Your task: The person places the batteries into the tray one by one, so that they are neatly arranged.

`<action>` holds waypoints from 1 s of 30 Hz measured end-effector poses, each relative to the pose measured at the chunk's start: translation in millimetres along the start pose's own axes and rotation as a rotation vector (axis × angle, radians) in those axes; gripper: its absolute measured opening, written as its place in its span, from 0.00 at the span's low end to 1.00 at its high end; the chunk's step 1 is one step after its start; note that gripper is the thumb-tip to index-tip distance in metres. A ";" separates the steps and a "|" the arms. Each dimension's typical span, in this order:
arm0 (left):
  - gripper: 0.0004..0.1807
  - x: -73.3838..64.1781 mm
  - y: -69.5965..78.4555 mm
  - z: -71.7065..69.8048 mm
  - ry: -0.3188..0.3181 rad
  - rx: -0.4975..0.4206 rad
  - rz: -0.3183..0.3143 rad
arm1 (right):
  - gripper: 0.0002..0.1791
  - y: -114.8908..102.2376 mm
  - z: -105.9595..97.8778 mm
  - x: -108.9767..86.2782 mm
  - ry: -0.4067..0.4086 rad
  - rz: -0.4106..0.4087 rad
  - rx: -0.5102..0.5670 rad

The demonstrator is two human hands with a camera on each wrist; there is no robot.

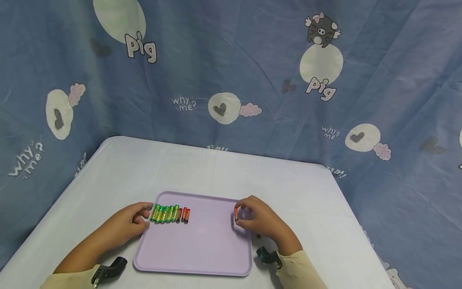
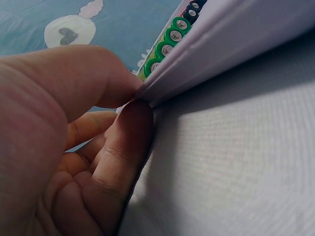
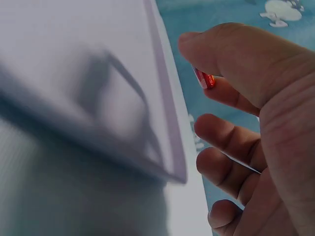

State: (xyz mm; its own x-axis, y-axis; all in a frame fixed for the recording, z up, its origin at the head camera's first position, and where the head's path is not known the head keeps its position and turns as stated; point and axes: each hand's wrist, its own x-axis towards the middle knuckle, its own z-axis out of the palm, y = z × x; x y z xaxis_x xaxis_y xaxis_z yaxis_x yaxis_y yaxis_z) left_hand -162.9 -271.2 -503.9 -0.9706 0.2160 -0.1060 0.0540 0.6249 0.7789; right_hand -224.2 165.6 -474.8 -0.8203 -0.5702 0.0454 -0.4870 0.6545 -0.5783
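A shallow lilac tray (image 1: 195, 253) lies on the white table. Along its upper left side stretches a row of several green-and-gold batteries (image 1: 165, 214), followed by 3 thinner red-and-black batteries (image 1: 183, 215). My left hand (image 1: 126, 220) pinches the tray's left rim between thumb and finger, as the left wrist view shows, beside the green battery ends (image 2: 167, 49). Over the tray's right edge, my right hand (image 1: 262, 216) holds a red battery (image 1: 236, 214) between thumb and forefinger. In the right wrist view the thumb covers most of that battery (image 3: 205, 78).
On the white tablecloth (image 1: 187, 168), a small dark object (image 1: 258, 236) shows just right of the tray, partly hidden by my right hand. A blue printed curtain (image 1: 202, 72) hangs behind the table. Dark wrist-camera mounts (image 1: 110, 269) sit on both sleeves.
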 end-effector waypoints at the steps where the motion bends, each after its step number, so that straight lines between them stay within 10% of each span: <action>1: 0.35 0.0 -0.4 0.1 0.001 0.001 0.002 | 0.24 -1.0 1.0 2.5 -0.005 -0.005 0.001; 30: 0.34 0.1 -0.3 0.1 0.009 0.013 0.007 | 0.20 -53.9 41.5 64.3 -0.136 -0.096 -0.078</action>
State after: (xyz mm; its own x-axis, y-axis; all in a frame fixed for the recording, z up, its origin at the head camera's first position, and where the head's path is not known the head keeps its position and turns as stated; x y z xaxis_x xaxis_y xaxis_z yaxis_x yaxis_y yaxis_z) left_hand -163.0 -271.3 -504.2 -0.9722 0.2140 -0.0947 0.0643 0.6333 0.7712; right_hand -238.3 73.1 -474.5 -0.7235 -0.6902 -0.0161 -0.5872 0.6275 -0.5113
